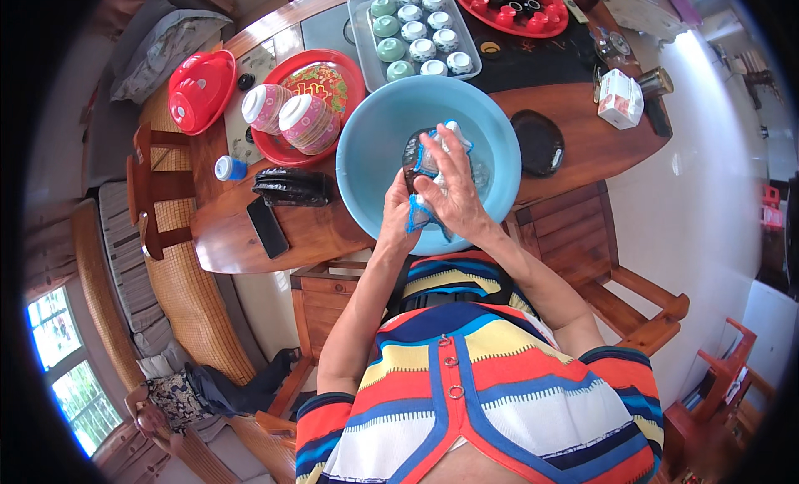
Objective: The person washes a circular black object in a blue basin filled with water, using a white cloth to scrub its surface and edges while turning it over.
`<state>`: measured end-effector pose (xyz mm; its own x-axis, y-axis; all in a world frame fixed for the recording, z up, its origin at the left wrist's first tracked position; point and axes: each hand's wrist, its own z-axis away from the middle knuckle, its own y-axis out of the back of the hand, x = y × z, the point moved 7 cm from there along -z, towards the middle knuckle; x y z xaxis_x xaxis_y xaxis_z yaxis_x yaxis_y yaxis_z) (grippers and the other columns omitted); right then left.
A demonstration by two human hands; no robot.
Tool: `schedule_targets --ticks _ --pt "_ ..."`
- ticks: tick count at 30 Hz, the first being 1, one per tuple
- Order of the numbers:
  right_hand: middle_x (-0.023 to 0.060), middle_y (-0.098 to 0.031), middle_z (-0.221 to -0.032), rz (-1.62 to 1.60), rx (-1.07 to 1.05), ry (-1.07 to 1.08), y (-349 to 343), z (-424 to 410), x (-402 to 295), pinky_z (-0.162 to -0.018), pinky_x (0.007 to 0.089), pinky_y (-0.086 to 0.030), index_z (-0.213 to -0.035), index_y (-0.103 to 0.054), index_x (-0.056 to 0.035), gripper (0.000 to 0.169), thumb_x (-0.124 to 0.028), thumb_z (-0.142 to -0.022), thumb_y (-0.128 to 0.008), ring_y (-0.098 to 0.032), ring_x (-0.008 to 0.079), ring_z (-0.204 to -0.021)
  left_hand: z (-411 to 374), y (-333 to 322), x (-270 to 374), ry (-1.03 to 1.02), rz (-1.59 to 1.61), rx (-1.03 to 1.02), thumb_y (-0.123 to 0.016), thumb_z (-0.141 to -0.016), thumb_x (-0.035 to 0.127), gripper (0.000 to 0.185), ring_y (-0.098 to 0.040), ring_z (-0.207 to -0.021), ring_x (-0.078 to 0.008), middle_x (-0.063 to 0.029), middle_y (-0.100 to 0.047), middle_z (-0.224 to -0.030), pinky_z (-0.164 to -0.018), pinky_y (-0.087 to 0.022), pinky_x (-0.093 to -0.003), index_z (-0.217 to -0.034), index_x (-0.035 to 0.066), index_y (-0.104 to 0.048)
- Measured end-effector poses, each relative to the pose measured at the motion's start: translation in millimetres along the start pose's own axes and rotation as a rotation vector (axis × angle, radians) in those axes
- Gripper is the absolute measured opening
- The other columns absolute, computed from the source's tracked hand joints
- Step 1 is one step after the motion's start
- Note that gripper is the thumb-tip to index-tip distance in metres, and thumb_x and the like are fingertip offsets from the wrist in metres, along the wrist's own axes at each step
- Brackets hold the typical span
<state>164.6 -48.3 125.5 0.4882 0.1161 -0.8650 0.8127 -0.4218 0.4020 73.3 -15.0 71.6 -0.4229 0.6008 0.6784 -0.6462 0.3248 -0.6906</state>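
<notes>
Above the light-blue plastic basin (pixel 358 190), my left hand (pixel 395 209) grips the edge of a glossy dark dish (pixel 411 152). Part of that dish is hidden by a whitish cloth with blue edging (pixel 459 135) and by my fingers. My right hand (pixel 454 190) presses the cloth against the dish, its fingers stretched over the fabric. Water lies in the basin below both hands. Just right of the basin, a similar dark dish (pixel 538 144) lies on the wooden table (pixel 580 122). To the left stands a group of dark dishes (pixel 292 187) on edge.
Behind the basin is a clear plastic tray (pixel 368 72) of upturned cups. A red tray (pixel 265 150) bears stacked pink bowls (pixel 309 125). Around them are a phone (pixel 268 228), a blue-and-white cup (pixel 230 168), a red basin (pixel 203 91) and a tissue box (pixel 620 99). A person (pixel 181 393) is at lower left.
</notes>
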Motion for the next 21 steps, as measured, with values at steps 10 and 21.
schedule_targets --ticks 10,21 --pt "0.019 -0.048 -0.122 -0.009 0.188 -0.114 11.9 -29.9 32.5 -0.095 0.0401 -0.039 -0.105 -0.059 -0.0003 0.027 -0.024 -0.091 -0.054 -0.047 0.0351 -0.116 10.9 -13.7 20.2 0.037 -0.14 0.044 -0.054 -0.074 -0.011 0.049 -0.058 -0.092 -0.0101 -0.0037 -0.059 -0.105 -0.08 -0.048 -0.0236 -0.122 0.0 -0.048" --pt "0.0031 -0.064 -0.107 0.165 -0.276 0.376 -20.6 -47.8 -24.8 -0.107 0.0502 -0.018 -0.092 -0.068 -0.0147 0.018 -0.028 -0.086 -0.058 -0.054 0.0211 -0.112 14.0 4.7 26.4 0.121 -0.077 0.158 -0.053 -0.069 -0.012 0.046 -0.059 -0.097 -0.0185 -0.0083 -0.058 -0.104 -0.083 -0.048 -0.0291 -0.113 0.001 -0.052"
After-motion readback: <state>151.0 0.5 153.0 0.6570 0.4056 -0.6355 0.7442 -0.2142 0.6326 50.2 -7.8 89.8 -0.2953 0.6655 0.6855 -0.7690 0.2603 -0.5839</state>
